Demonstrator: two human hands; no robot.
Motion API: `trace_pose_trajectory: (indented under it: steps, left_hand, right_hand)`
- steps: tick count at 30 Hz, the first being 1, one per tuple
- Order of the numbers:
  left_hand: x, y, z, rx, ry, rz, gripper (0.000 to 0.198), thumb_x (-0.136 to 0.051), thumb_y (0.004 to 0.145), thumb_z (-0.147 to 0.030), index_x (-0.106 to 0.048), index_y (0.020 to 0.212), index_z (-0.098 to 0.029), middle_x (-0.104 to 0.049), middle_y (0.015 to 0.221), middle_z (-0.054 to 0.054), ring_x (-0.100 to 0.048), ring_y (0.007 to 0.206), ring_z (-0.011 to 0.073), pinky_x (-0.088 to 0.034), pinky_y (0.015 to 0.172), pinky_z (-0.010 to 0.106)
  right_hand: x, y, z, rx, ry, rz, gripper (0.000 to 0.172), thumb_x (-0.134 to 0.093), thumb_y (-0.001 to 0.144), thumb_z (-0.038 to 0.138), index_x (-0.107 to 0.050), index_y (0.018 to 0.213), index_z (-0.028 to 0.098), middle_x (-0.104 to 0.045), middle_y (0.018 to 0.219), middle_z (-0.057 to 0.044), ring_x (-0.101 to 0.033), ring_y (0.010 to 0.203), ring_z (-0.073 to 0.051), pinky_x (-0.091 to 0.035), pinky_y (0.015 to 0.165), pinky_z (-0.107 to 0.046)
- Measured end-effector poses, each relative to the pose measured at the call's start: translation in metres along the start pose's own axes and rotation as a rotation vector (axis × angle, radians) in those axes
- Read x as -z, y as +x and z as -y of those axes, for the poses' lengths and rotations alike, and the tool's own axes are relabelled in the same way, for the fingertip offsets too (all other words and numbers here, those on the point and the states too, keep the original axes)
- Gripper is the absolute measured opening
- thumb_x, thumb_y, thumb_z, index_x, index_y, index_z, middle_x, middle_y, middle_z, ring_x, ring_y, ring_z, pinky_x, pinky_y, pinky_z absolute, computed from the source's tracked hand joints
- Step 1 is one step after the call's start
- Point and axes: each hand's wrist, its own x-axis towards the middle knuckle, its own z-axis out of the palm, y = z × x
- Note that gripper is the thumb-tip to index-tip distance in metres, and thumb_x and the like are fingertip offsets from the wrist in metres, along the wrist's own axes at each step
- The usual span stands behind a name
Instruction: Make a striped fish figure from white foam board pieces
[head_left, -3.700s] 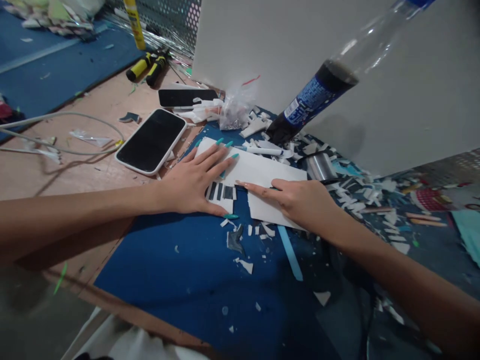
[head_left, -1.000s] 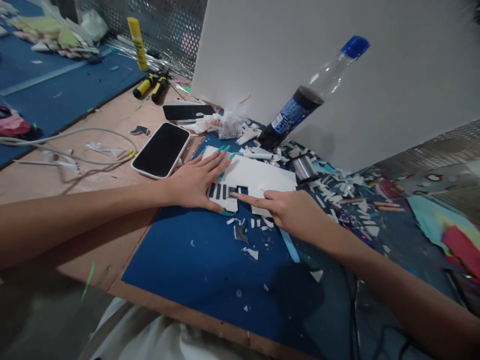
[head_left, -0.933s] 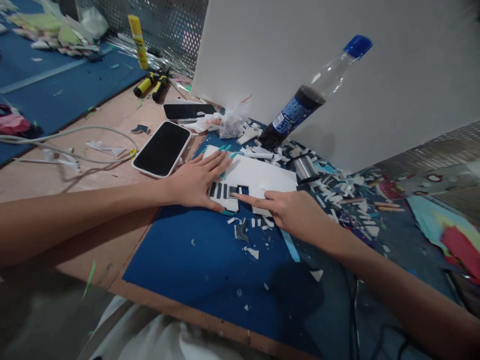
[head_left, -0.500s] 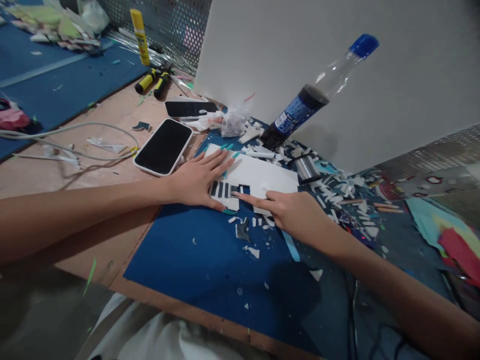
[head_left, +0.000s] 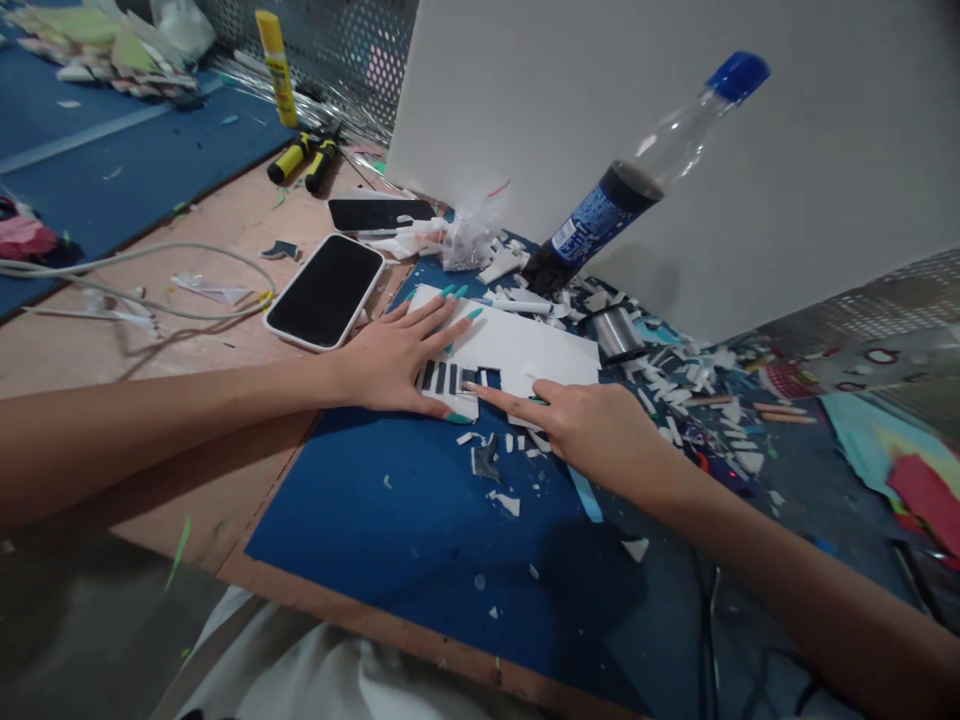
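Observation:
My left hand (head_left: 382, 360) lies flat with its fingers spread, long teal nails showing, pressing down a white foam-board piece (head_left: 525, 350) on the blue cutting mat (head_left: 390, 530). A row of dark cut-out slots (head_left: 450, 378) runs along the piece's near edge. My right hand (head_left: 592, 430) has its index finger stretched to the rightmost slot and its other fingers curled. A small teal bit shows under the hand; I cannot make out what it holds.
A cola bottle (head_left: 600, 215) with a blue cap stands behind the piece, before a large white board (head_left: 600, 120). Two phones (head_left: 326, 290) (head_left: 375, 213) lie to the left. A metal roll (head_left: 619, 333), white scraps (head_left: 697, 380), a cable (head_left: 150, 255), a glue stick (head_left: 274, 65).
More dark slots show beside my right index finger than 3.7 s ago. Over the last second both hands have stayed nearly still; the view has shifted slightly.

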Motion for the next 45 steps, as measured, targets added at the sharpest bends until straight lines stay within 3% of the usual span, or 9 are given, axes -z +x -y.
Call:
trace_pose_trajectory:
  steps: [5, 14, 20, 26, 34, 40, 45]
  left_hand:
    - [0.001, 0.000, 0.000, -0.006, 0.007, 0.004, 0.109, -0.037, 0.074, -0.084, -0.004, 0.152, -0.014, 0.000, 0.158, 0.012, -0.002, 0.146, 0.0326, -0.011, 0.116, 0.050]
    - [-0.001, 0.000, 0.000, -0.004, -0.013, -0.010, 0.108, -0.039, 0.074, -0.083, -0.004, 0.152, -0.016, -0.002, 0.158, 0.013, -0.003, 0.146, 0.0329, -0.010, 0.116, 0.050]
    - [-0.003, 0.000, 0.001, -0.009, 0.003, -0.013, 0.110, -0.040, 0.074, -0.083, -0.005, 0.152, -0.015, -0.001, 0.158, 0.013, -0.003, 0.146, 0.0332, -0.011, 0.116, 0.051]
    - [-0.002, 0.000, 0.000, -0.011, 0.002, -0.015, 0.108, -0.038, 0.075, -0.083, -0.004, 0.152, -0.015, -0.001, 0.158, 0.012, -0.003, 0.145, 0.0343, -0.011, 0.116, 0.051]
    - [0.000, 0.000, -0.002, -0.003, 0.013, -0.012, 0.107, -0.038, 0.075, -0.083, -0.006, 0.152, -0.015, -0.003, 0.158, 0.012, -0.004, 0.145, 0.0339, -0.011, 0.116, 0.051]
    - [0.002, 0.000, -0.002, -0.001, 0.012, 0.020, 0.107, -0.039, 0.076, -0.082, -0.006, 0.152, -0.015, -0.002, 0.158, 0.012, -0.002, 0.145, 0.0336, -0.012, 0.116, 0.051]
    - [0.000, 0.001, 0.000, -0.009, 0.002, -0.006, 0.107, -0.037, 0.075, -0.083, -0.006, 0.152, -0.016, -0.002, 0.158, 0.011, -0.002, 0.145, 0.0336, -0.011, 0.116, 0.051]
  right_hand:
    - [0.007, 0.003, 0.000, 0.018, 0.000, 0.061, 0.074, -0.037, 0.086, 0.004, -0.020, 0.148, 0.039, -0.058, 0.078, -0.001, -0.032, 0.044, -0.009, -0.013, 0.044, -0.024]
    - [0.013, 0.010, -0.003, 0.048, 0.040, 0.127, 0.078, -0.036, 0.082, -0.001, -0.023, 0.148, 0.038, -0.061, 0.081, -0.005, -0.048, 0.054, -0.014, -0.017, 0.047, -0.027]
    - [-0.001, 0.007, -0.006, 0.077, 0.080, 0.030, 0.075, -0.037, 0.081, 0.000, -0.031, 0.146, 0.037, -0.059, 0.077, -0.003, -0.039, 0.049, -0.012, -0.015, 0.047, -0.027]
    - [-0.014, 0.006, -0.013, 0.088, 0.133, -0.032, 0.072, -0.039, 0.084, 0.003, -0.027, 0.147, 0.038, -0.056, 0.071, 0.001, -0.028, 0.046, -0.009, -0.014, 0.046, -0.023]
    - [-0.012, 0.011, -0.011, 0.094, 0.096, -0.034, 0.067, -0.038, 0.086, 0.006, -0.033, 0.145, 0.038, -0.056, 0.070, 0.001, -0.020, 0.045, -0.009, -0.012, 0.045, -0.023]
    - [-0.017, 0.009, -0.017, 0.109, 0.132, -0.096, 0.069, -0.039, 0.086, 0.005, -0.031, 0.146, 0.038, -0.055, 0.069, 0.001, -0.024, 0.046, -0.009, -0.014, 0.046, -0.023]
    - [-0.015, 0.008, -0.017, 0.070, 0.139, -0.046, 0.072, -0.039, 0.084, 0.004, -0.030, 0.145, 0.041, -0.055, 0.071, 0.001, -0.026, 0.047, -0.009, -0.014, 0.046, -0.023]
